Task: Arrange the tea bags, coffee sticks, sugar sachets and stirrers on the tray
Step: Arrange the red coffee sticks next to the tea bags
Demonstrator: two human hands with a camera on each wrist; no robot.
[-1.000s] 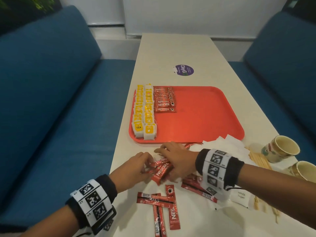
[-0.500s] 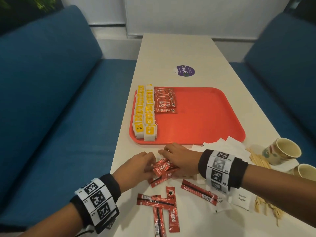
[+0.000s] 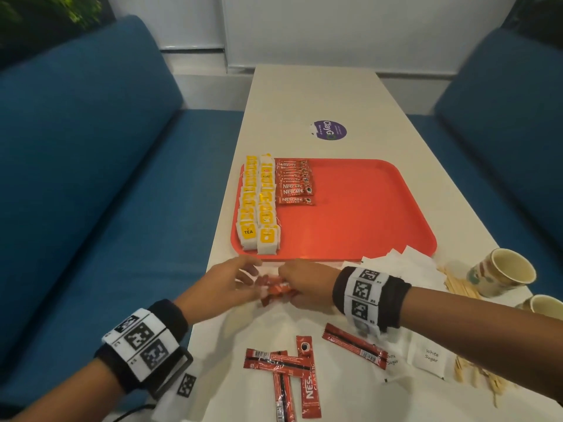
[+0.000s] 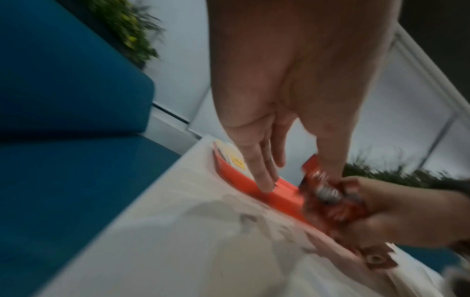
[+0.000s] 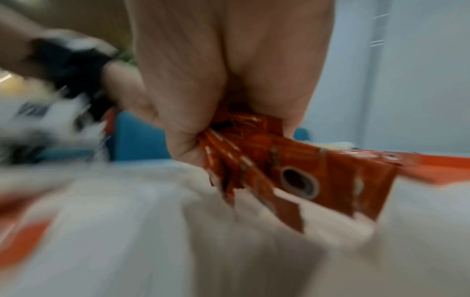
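Observation:
Just in front of the orange tray [image 3: 365, 214], my right hand [image 3: 289, 287] grips a bunch of red coffee sticks [image 3: 275, 290]; the right wrist view shows it fanned out of my fist [image 5: 267, 160]. My left hand [image 3: 249, 278] has straight, spread fingers, and its thumb touches the bunch's end [image 4: 318, 174]. On the tray's left side stand two rows of yellow tea bags [image 3: 259, 205], with a row of coffee sticks [image 3: 294, 184] beside them. Loose coffee sticks [image 3: 292, 370] lie near me. To the right lie white sugar sachets [image 3: 431, 357] and wooden stirrers [image 3: 460, 283].
Two paper cups [image 3: 502, 271] stand at the table's right edge behind my right forearm. A purple sticker [image 3: 330, 130] lies beyond the tray. Blue sofas flank the white table [image 3: 304, 95]. The tray's right part is bare.
Both hands have moved forward to the tray's front edge, with the sticks gathered into my right fist. One stick stayed behind on the table under my right wrist.

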